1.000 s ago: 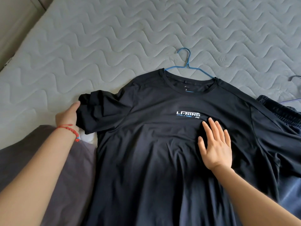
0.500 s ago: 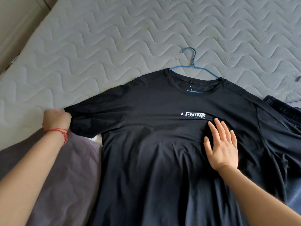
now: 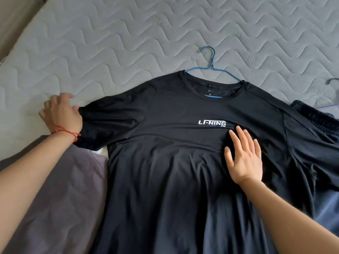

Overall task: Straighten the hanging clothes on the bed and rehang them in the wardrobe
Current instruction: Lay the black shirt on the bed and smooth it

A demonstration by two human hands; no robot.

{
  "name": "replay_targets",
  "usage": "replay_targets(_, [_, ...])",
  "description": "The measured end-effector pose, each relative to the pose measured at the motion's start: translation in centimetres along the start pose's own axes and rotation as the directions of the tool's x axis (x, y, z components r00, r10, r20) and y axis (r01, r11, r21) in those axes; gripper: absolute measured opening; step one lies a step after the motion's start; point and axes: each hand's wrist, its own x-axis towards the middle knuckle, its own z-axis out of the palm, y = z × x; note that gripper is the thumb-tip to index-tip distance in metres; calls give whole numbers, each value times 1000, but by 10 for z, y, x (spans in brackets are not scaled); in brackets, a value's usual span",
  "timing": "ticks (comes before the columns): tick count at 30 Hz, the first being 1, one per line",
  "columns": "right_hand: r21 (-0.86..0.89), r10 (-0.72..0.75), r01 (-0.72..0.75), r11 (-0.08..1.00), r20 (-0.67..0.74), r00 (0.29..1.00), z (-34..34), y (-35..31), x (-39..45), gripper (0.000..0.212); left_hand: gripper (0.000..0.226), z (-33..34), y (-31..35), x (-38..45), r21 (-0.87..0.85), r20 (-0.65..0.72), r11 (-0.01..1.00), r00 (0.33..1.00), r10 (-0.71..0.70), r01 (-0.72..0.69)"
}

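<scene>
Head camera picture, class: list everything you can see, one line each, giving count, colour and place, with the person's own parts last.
T-shirt: one, black with white chest lettering, spread flat on the bed, centre.
Hanger: one, blue, inside the T-shirt's neck, hook pointing up the bed.
Mattress cover: one, grey, quilted in waves, under everything.
Blanket: one, grey-purple, lower left, beside the T-shirt.
Dark garment: one, dark navy, right edge, partly under the T-shirt's sleeve.
Second hanger: one, only partly visible, far right edge.
Bracelet: one, red, left wrist.
Left hand: at the sleeve end; blurred.
Right hand: flat on the chest.

left hand (image 3: 59, 112) loose (blurred), right hand (image 3: 243, 154) flat, fingers (image 3: 242, 133) straight
</scene>
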Motion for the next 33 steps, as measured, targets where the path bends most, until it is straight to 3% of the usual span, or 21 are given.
replay_targets(2, [-4, -8, 8, 1000, -1, 1000, 1, 1, -1, 61, 44, -9, 23, -24, -92, -27, 996, 1000, 10, -13])
replay_targets(5, [-17, -12, 13, 1000, 24, 1000, 1, 2, -2, 50, 50, -13, 65, -98, -114, 27, 945, 950, 312, -307])
replay_targets(8, [-62, 21, -18, 998, 47, 999, -5, -4, -2, 49, 50, -4, 100, -191, -103, 179, 822, 802, 569, -560])
replay_targets(10, [-61, 87, -88, 994, -24, 996, -10, -19, -14, 50, 51, 6, 109, -239, -90, 316, 748, 693, 648, -658])
replay_targets(12, [44, 70, -66, 997, -101, 992, -10, -45, -47, 52, 52, 14, 103, -263, -63, 409, 740, 659, 632, -670])
replay_targets(15, [87, -183, 181, 980, 17, 983, 5, -68, -115, 54, 56, 20, 86, -263, -13, 442, 766, 683, 581, -643])
replay_targets(16, [60, -205, 201, 978, 56, 977, 8, -61, -129, 54, 57, 21, 79, -259, -4, 447, 771, 689, 571, -637])
replay_targets(21, [-12, 171, -171, 985, 42, 984, -5, 18, -151, 58, 61, 10, 47, -255, 47, 454, 784, 712, 536, -619])
replay_targets(24, [22, 377, -377, 926, 24, 926, -14, 24, -171, 56, 63, 0, 47, -265, 68, 418, 893, 825, 379, -445])
replay_targets(26, [59, 330, -328, 943, -25, 944, -15, -2, -190, 57, 63, -10, 59, -283, 41, 360, 941, 883, 301, -337])
replay_targets(28, [91, 65, -63, 994, -18, 998, -9, -39, -214, 55, 59, -19, 70, -319, -24, 345, 877, 820, 457, -479])
replay_targets(30, [73, -166, 162, 984, 63, 984, -1, -59, -237, 53, 56, -26, 66, -360, -84, 402, 748, 665, 630, -658])
replay_targets(31, [54, -179, 174, 983, 99, 979, 3, -57, -245, 52, 55, -28, 57, -372, -82, 441, 716, 619, 650, -693])
replay_targets(33, [46, -62, 57, 997, 111, 992, 8, -33, -258, 52, 54, -31, 32, -382, -27, 510, 728, 617, 599, -685])
